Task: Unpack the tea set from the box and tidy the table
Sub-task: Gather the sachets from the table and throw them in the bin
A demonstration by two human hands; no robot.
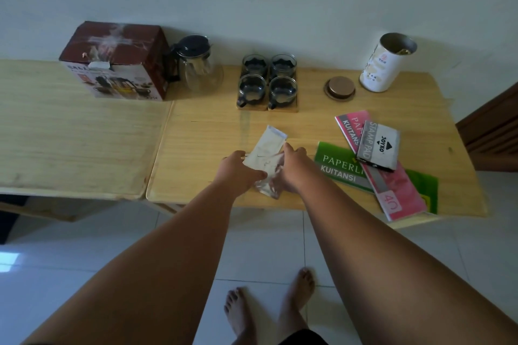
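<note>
A brown tea set box (115,61) stands at the back left of the wooden table (201,131). Beside it on the right is a glass teapot (199,66) with a black lid. Several glass cups (267,81) with black holders sit on wooden coasters in the middle back. Near the table's front edge, my left hand (238,169) and my right hand (291,165) both grip a white paper sheet with clear plastic wrapping (266,154), one hand on each side.
A white canister (385,64) stands open at the back right, its round lid (339,88) lying beside it. Green and pink receipt books (344,168) and a stamp pad box (378,145) lie at the front right. A second table (70,131) adjoins on the left.
</note>
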